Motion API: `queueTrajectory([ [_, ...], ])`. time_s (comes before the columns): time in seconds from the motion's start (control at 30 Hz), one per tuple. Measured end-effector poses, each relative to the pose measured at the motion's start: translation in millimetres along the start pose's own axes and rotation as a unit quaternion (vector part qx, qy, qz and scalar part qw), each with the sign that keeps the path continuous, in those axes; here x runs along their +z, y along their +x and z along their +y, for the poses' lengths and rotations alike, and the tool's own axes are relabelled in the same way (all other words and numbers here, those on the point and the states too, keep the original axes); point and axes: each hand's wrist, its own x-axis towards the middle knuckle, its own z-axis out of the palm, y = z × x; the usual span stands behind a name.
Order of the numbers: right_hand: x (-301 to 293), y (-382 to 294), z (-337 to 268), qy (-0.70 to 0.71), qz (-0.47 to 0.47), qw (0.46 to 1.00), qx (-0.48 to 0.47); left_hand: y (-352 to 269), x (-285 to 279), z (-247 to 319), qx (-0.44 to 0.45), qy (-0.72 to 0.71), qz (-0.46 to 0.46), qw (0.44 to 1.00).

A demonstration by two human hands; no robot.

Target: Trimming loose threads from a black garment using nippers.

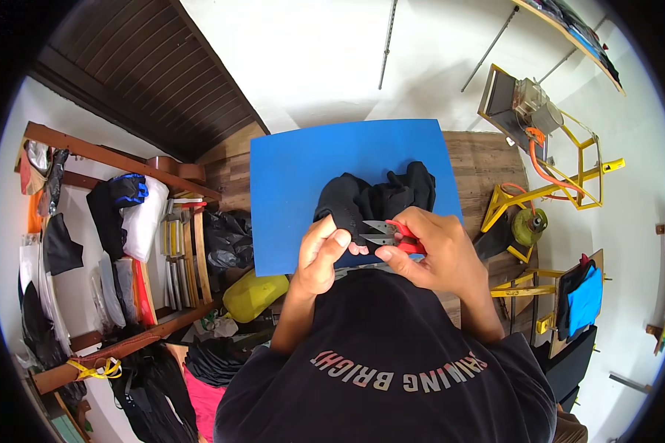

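Note:
My left hand (322, 256) pinches the near edge of a black cloth garment (377, 194), which lies bunched over a blue table (288, 183). A pair of red-handled thread snips (402, 238) sits in my right hand (440, 249). The two metal blades of the snips are spread apart and point left, close to the cloth edge at my left fingers. Whether a blade touches the cloth I cannot tell. Part of the garment is hidden behind both hands.
Left of the table stands a wooden shelf rack (122, 160) with fabric and bags. A yellow bag (255, 295) lies by the table's near left corner. On the right are a yellow metal frame (532, 188), a gas cylinder (529, 227) and a blue folded cloth (584, 299).

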Motion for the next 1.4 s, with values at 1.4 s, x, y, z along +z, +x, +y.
queueTrajectory([
  [1.4,-3.8,6.7,9.1,0.02,-0.059,0.998,-0.025,1.1,3.8,7.9,-0.013,0.058,-0.05,0.997],
])
